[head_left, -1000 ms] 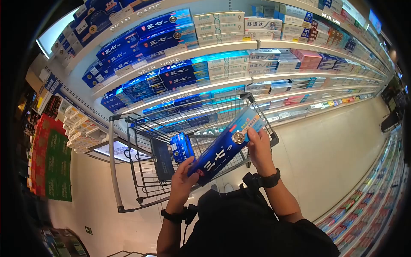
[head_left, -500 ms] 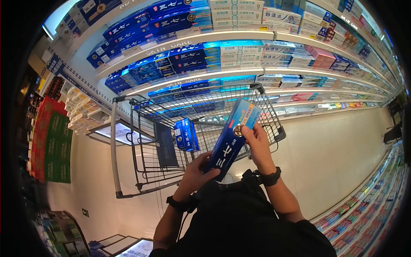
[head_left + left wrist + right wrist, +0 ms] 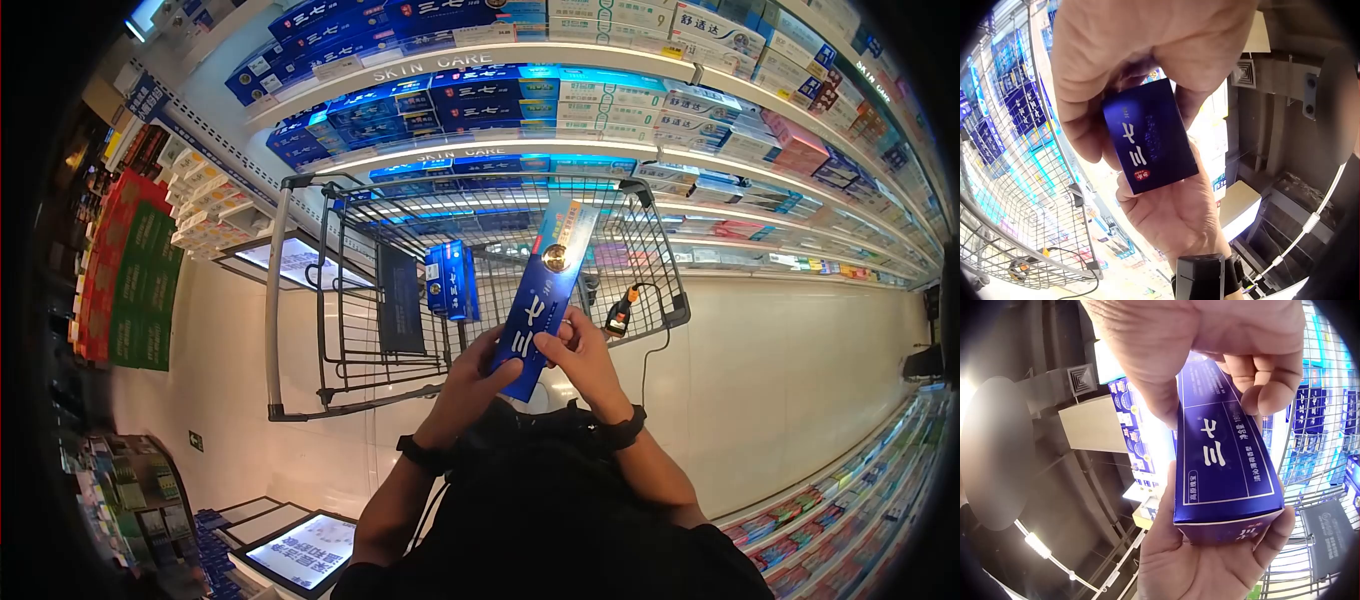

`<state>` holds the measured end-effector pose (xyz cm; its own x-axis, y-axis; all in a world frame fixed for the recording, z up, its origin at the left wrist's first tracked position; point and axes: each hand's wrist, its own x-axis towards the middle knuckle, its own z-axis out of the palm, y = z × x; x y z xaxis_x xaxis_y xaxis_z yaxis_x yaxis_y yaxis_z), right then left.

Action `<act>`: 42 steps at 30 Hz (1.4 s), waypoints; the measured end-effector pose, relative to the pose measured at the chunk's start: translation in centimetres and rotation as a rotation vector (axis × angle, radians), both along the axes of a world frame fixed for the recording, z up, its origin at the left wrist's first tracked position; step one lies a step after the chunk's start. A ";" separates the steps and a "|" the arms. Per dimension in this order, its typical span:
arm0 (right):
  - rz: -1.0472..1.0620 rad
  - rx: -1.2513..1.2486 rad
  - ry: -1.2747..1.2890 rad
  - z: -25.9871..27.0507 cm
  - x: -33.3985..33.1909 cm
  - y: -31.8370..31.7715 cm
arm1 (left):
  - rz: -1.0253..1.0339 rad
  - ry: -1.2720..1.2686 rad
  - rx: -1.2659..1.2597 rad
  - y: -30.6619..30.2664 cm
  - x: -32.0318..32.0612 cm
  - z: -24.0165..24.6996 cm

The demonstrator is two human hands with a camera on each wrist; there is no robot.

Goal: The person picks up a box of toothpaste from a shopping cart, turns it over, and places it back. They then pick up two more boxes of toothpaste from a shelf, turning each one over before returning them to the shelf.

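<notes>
Both hands hold a long blue toothpaste box (image 3: 548,285) with a light upper end and white lettering, in front of the body. My left hand (image 3: 472,395) grips its lower end, thumb on the front face. Around the lower right side of the box, my right hand (image 3: 580,362) has its thumb on the front and fingers behind. In the left wrist view the dark blue end of the toothpaste box (image 3: 1150,140) faces the camera. A lettered side of the box (image 3: 1219,447) shows in the right wrist view between the two hands.
A wire shopping cart (image 3: 274,340) stands just ahead, with blue toothpaste boxes (image 3: 447,280) inside. A black and orange device (image 3: 620,315) with a cable is at its right side. Shelves (image 3: 600,55) of boxed goods curve behind it. A lit sign (image 3: 305,550) lies lower left.
My right hand has slid from the upper part of the toothpaste box down to its lower part. The box has turned more upright. The head view has tilted downward.
</notes>
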<state>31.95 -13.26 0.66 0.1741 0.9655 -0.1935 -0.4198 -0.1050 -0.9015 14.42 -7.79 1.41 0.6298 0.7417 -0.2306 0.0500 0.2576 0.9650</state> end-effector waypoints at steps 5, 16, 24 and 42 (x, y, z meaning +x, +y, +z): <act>-0.004 -0.027 -0.005 -2.3 0.3 -0.7 | -0.055 0.089 -0.070 0.0 0.2 -0.1; -0.245 -0.040 -0.016 -2.5 2.3 -2.3 | 0.130 0.093 0.096 2.2 0.5 -0.7; -0.281 0.270 0.278 -1.4 6.6 -3.7 | 0.325 -0.307 0.098 4.5 -0.2 0.7; -0.346 0.192 0.131 -0.5 8.0 -4.2 | 0.226 -0.316 -0.042 4.1 0.8 -0.8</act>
